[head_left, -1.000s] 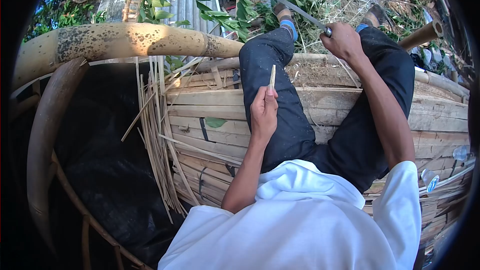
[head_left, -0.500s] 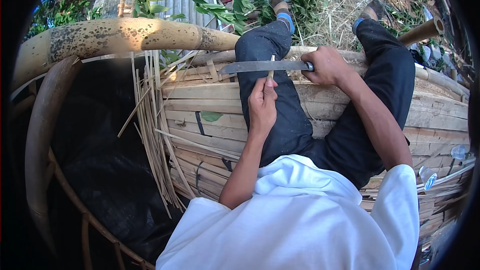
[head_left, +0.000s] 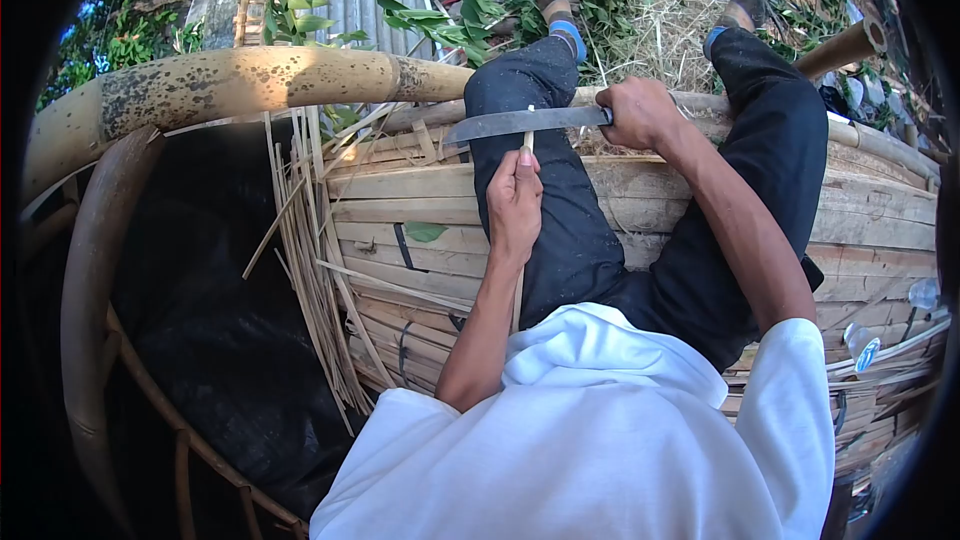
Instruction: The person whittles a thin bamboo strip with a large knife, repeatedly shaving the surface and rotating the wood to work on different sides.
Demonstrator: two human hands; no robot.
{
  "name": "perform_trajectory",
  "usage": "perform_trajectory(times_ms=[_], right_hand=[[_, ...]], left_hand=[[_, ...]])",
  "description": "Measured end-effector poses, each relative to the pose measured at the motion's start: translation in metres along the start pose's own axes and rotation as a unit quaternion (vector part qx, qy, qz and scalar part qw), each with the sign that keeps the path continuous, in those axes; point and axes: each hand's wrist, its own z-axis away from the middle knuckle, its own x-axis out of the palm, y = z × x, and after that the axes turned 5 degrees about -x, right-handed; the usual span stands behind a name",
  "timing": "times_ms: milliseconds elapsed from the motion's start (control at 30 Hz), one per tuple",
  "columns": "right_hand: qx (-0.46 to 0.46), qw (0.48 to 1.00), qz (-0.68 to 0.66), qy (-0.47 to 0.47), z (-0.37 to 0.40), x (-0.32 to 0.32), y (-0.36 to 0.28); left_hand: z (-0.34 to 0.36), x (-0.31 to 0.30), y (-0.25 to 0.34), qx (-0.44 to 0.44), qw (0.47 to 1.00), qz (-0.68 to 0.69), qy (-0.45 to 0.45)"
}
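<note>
My right hand (head_left: 640, 116) is closed round the handle of a long knife (head_left: 535, 121), whose blade points left above my bent knee. My left hand (head_left: 515, 202) pinches a thin bamboo strip (head_left: 529, 140) upright between thumb and fingers. The blade crosses the strip just below its upper tip and appears to touch it. Lower down, the strip passes behind my left wrist and shows again near my thigh. Most of the knife's handle is hidden in my fist.
I sit on a bamboo slat platform (head_left: 400, 210). Many thin bamboo strips (head_left: 310, 270) lie at its left end, beside black sheeting (head_left: 200, 320). A thick bamboo pole (head_left: 250, 77) runs across the upper left. Clear plastic cups (head_left: 862, 345) lie at right.
Both hands and the knife have shifted slightly left. The knife's tip sits a little lower and its handle end higher. More of the strip's lower length shows below my left wrist.
</note>
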Motion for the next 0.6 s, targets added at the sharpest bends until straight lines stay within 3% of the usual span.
perform_trajectory(times_ms=[100,167,200,233,300,333,400,600], right_hand=[[0.041,0.997,0.043,-0.058,-0.001,-0.010,0.000],[0.266,0.962,-0.054,-0.031,-0.008,-0.003,0.050],[0.251,0.968,0.005,0.021,-0.003,-0.011,0.078],[0.262,0.964,-0.030,0.035,-0.010,-0.032,0.068],[0.215,0.962,-0.089,0.144,-0.016,-0.059,0.038],[0.214,0.963,-0.079,0.143,-0.015,-0.061,0.035],[0.099,0.966,-0.133,0.200,-0.008,-0.050,0.025],[-0.043,0.995,-0.074,0.048,0.012,-0.022,0.000]], left_hand=[[-0.002,0.003,0.003,0.003,1.000,-0.015,-0.002],[0.025,-0.003,-0.002,0.040,0.999,-0.020,-0.007],[0.019,-0.006,0.000,0.098,0.995,-0.024,-0.016],[0.021,-0.014,0.000,0.095,0.995,-0.035,-0.014],[0.014,-0.010,-0.002,0.030,0.999,0.027,-0.011],[0.008,-0.003,0.001,0.049,0.999,0.009,-0.020],[0.008,0.003,-0.001,0.045,0.999,-0.004,-0.014],[0.004,0.006,0.004,0.023,1.000,-0.005,-0.016]])
